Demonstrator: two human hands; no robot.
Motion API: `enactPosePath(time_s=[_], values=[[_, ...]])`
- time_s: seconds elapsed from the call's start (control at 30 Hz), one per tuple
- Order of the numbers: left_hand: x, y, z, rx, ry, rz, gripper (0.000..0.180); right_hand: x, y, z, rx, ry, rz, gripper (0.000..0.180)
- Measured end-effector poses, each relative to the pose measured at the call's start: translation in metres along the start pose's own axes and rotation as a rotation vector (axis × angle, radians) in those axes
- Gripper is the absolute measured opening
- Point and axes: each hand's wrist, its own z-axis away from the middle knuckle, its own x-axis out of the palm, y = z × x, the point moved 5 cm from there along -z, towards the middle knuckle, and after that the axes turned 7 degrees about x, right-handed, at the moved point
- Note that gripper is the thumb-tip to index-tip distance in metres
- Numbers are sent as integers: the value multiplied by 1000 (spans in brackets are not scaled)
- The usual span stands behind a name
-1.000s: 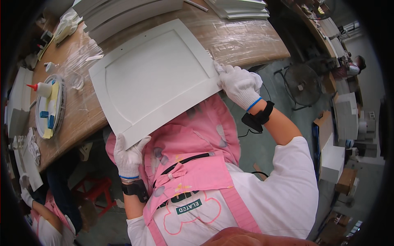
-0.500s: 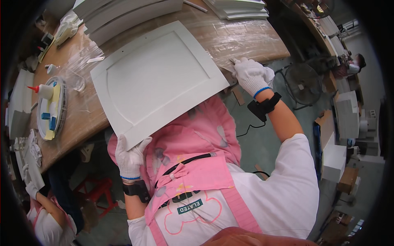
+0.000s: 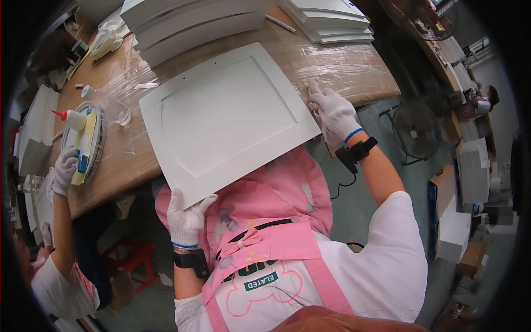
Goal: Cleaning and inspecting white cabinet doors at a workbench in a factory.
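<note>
Grips the near corner of a white panel [image 3: 227, 127] with the fingers of the left hand [image 3: 185, 222]. Has the right hand [image 3: 334, 113] beside the panel's right edge — cannot tell if grasping anything. Has the panel mostly over the bench [image 3: 124, 157], short of stacked white boards [image 3: 204, 34].

Desk [image 3: 359, 69], brown-topped and overlaid in places with clear, wrinkled film. Far side: a tall stack of white boards [image 3: 204, 30]; to its right, a white rod [image 3: 280, 23] and a lower stack of white panels [image 3: 337, 25]. Centre: a white framed panel [image 3: 232, 119], its near edge projecting beyond the desk. Left: a round tray [image 3: 101, 135], a clear plastic cup [image 3: 123, 115], a small white strip [image 3: 146, 86] and, farther back, a pale crumpled bundle [image 3: 107, 42].
</note>
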Motion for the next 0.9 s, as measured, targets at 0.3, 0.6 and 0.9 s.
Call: enactPosePath(time_s=[0.3,0.6,0.9], values=[[5,17,-5,34,-73,-69,49,-82,-25,-65,-107,390,107,29],[-14,53,-2,264,-40,-329,46,-58,-83,-119,-267,430,394,39],[12,174,6,830,451,-1040,43,-22,-67,-104,-48,306,239,41]])
